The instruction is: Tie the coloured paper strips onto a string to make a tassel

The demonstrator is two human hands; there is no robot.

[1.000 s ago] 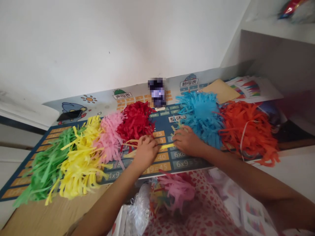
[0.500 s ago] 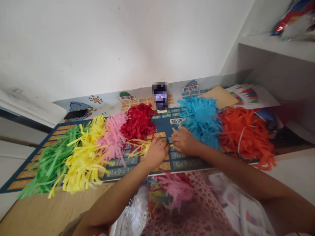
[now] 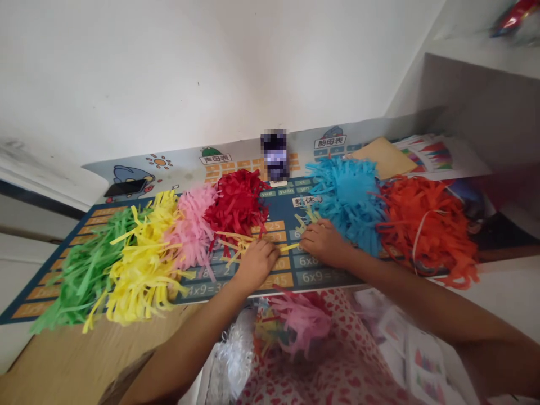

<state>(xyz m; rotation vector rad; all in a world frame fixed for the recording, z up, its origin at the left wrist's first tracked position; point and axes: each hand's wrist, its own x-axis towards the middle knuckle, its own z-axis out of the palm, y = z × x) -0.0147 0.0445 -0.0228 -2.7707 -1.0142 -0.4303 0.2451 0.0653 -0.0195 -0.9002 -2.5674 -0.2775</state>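
At the fingers [image 3: 269,247], yellow strips [image 3: 291,247]

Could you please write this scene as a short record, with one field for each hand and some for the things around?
Left grip: over yellow fringe; exact hold hidden
Right grip: at pale yellow strips; exact hold hidden
Between hands: thin yellow strip
To the left: red bundle, pink bundle, yellow bundle, green bundle
To the right: blue bundle, orange bundle
Surface: printed mat
Below mat edge: another pink bundle
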